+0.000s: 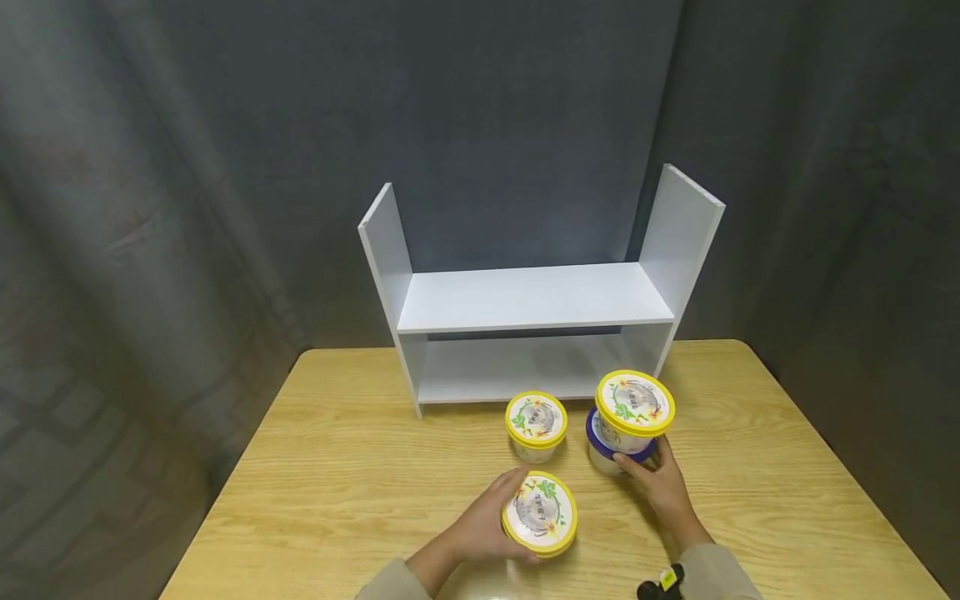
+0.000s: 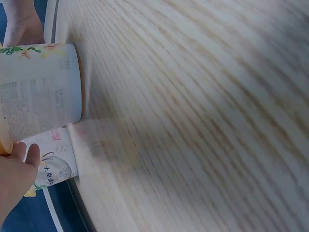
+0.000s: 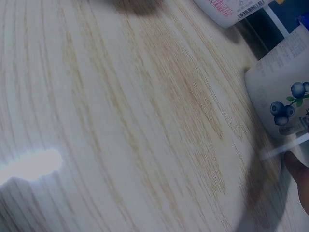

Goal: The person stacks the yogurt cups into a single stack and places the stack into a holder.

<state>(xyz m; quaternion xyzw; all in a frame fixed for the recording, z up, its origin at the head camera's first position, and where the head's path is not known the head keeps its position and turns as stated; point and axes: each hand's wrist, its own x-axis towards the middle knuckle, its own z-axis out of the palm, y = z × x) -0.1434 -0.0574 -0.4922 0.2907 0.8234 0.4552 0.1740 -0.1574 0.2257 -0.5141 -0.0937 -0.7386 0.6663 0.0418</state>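
My left hand (image 1: 480,527) grips a white tub (image 1: 540,513) by the side of its flowered yellow lid, low in the head view. In the left wrist view its fingers (image 2: 31,157) curl at the lid of this tub (image 2: 41,92). My right hand (image 1: 666,492) holds a blue-lidded tub (image 1: 603,455), its thumb on the near side. Blueberries show on this tub (image 3: 285,92) in the right wrist view. Another yellow-lidded tub (image 1: 636,404) sits on top of it, slightly offset. A third yellow-lidded tub (image 1: 536,423) stands alone between the hands, farther back.
Behind the tubs stands a white two-level shelf (image 1: 525,298) with raised side panels. The wooden table (image 1: 322,467) runs out to both sides. Dark curtains (image 1: 525,125) surround it. A small black object (image 1: 660,585) with a yellow label is by the right sleeve.
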